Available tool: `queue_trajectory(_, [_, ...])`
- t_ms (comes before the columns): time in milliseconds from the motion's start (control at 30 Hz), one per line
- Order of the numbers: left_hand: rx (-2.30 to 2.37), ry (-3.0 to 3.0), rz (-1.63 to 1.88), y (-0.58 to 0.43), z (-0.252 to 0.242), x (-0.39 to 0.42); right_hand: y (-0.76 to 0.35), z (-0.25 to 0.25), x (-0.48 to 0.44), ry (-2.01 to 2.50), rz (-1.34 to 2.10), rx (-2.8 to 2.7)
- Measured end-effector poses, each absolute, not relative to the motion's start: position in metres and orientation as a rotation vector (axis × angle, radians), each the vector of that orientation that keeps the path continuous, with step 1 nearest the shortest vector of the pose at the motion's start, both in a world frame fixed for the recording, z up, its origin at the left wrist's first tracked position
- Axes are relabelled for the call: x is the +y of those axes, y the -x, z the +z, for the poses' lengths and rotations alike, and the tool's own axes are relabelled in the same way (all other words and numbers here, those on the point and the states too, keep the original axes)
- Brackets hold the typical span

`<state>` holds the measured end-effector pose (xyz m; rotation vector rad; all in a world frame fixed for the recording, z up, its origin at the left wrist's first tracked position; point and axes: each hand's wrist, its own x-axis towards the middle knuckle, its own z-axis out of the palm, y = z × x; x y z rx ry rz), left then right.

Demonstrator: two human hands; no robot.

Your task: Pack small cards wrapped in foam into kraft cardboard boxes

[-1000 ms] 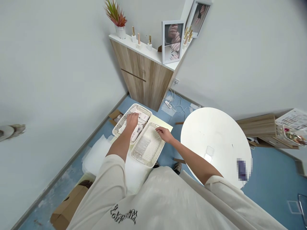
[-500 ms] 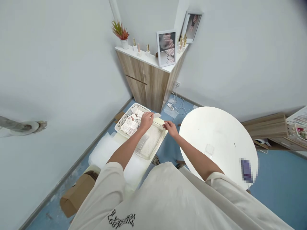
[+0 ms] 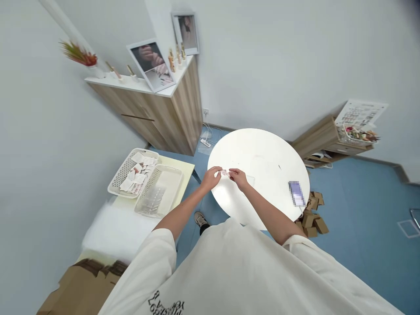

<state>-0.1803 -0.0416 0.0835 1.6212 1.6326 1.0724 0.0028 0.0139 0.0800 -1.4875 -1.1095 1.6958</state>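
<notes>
Over the near-left edge of the round white table [image 3: 259, 153], a small pale card with pinkish print [image 3: 225, 172] is stretched between my fingers. My left hand [image 3: 211, 178] pinches its left end, and my right hand [image 3: 239, 177] has the right end. Just past my right hand a clear plastic case [image 3: 251, 180] lies on the table, partly covered by the hand. To the left stands a white basket [image 3: 114, 183] with many printed cards [image 3: 138, 177]. Beside it a second basket [image 3: 179, 175] holds clear plastic pieces [image 3: 154, 199].
A blurred purple phone-like object [image 3: 297, 193] lies on the table's right side. Cardboard boxes [image 3: 315, 218] sit on the floor beyond it. Behind the baskets rises a wooden cabinet [image 3: 164, 118] with frames and bottles on top. White wrap [image 3: 111, 232] covers the left table's near part.
My view and both hands have swung right, from the baskets to the round table. The card was in my left hand alone; now my right hand grips it too.
</notes>
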Motion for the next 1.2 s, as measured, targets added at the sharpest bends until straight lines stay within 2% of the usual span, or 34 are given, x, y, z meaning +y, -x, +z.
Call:
queue_trajectory(333, [1.599,-1.393,0.968,0.035,0.023,-0.035,-0.157,0.042,0.007,1.684,1.617,-1.130])
queue_trajectory(700, [1.613,-0.870,0.574,-0.007,-0.041,-0.039,-0.197,-0.022,-0.011,2.077,1.291,-1.227])
queue_trajectory(933, [1.551,-0.848,0.523,-0.013,-0.048,-0.033,-0.186,-0.044,-0.015,2.152,1.270,-1.284])
queue_trajectory(1200, [1.622,-0.840,0.459,-0.002,-0.045,-0.011,-0.195,-0.040,-0.004,2.139,1.340,-1.288])
